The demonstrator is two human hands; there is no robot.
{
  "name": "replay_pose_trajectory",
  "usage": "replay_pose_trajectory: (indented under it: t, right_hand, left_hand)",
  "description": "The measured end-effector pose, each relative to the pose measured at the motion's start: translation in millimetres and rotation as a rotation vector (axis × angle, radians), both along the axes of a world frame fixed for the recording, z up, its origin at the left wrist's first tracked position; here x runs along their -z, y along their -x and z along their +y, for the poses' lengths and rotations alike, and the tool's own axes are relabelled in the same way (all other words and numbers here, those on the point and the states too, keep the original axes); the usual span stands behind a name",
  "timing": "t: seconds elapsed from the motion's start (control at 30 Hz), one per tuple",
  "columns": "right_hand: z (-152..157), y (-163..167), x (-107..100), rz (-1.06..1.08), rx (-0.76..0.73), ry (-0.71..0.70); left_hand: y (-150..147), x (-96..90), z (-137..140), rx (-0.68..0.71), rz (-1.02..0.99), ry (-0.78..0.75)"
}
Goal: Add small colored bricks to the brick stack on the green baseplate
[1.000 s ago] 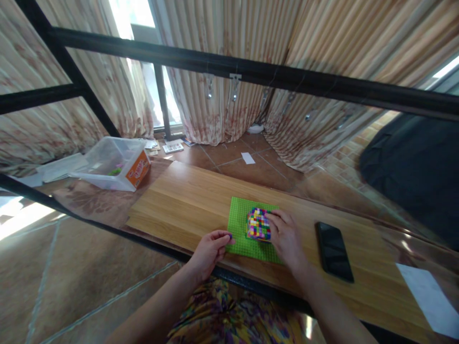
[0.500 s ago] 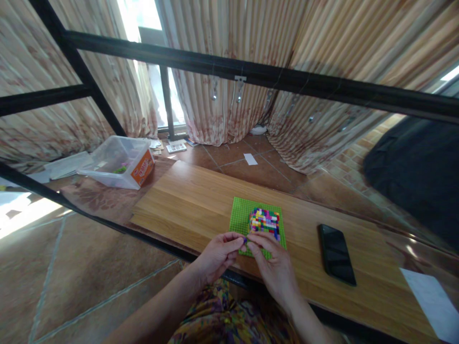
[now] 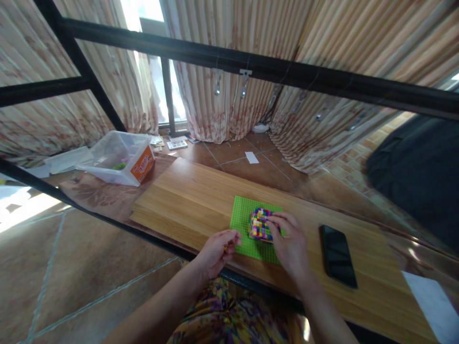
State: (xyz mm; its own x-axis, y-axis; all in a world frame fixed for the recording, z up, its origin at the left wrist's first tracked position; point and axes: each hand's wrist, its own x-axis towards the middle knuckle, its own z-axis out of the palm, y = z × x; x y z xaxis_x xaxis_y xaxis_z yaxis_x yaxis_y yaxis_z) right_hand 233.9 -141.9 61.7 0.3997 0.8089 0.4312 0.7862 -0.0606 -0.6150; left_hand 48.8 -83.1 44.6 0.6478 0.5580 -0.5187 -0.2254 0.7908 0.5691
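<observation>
A block of many-coloured small building bricks (image 3: pixel 260 224) stands on a green studded baseplate (image 3: pixel 240 217). My right hand (image 3: pixel 291 243) reaches over the block's right side, thumb and fingertips pinched together at its top. Whatever lies between those fingertips is hidden. To the left, my left hand (image 3: pixel 217 251) is curled at the baseplate's near left edge, apart from the block. A tiny orange-yellow brick (image 3: pixel 226 247) shows among its bent fingers.
The baseplate lies on a long wooden board (image 3: pixel 193 191). A black phone (image 3: pixel 338 255) and a white paper (image 3: pixel 430 303) lie to the right. At the far left sits a clear plastic box (image 3: pixel 118 148) with an orange label. A black metal bar (image 3: pixel 201 57) crosses ahead.
My hands have parted. The right hand has moved from the small dark purple-blue piece held between both hands up to the top of the brick block. The left hand stays near the baseplate's edge.
</observation>
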Motion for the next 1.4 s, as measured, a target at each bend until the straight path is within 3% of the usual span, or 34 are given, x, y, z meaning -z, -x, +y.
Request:
replay_pose_trajectory:
  t: [0.13,0.33,0.77,1.0,1.2,1.4]
  right_hand:
    - [13.2,-17.9,8.9,-0.163,0.006,0.012]
    - [16.5,-23.1,16.5,-0.228,0.003,0.028]
    - [19.0,-25.3,14.3,0.025,0.113,0.004]
    - [28.8,-24.5,22.9,0.085,0.126,0.052]
    - [27.0,-21.3,27.3,0.175,0.12,0.071]
    - [27.2,-19.6,28.0,0.134,0.099,0.041]
  left_hand:
    - [9.9,6.8,4.1,-0.078,0.037,0.017]
    - [15.1,8.6,8.4,-0.091,0.04,0.051]
    - [13.9,10.9,10.7,-0.072,0.036,0.069]
    - [13.9,9.3,11.7,-0.112,0.038,0.146]
    - [16.2,14.7,17.5,-0.135,-0.124,0.273]
    - [21.3,21.7,22.4,-0.117,-0.312,0.273]
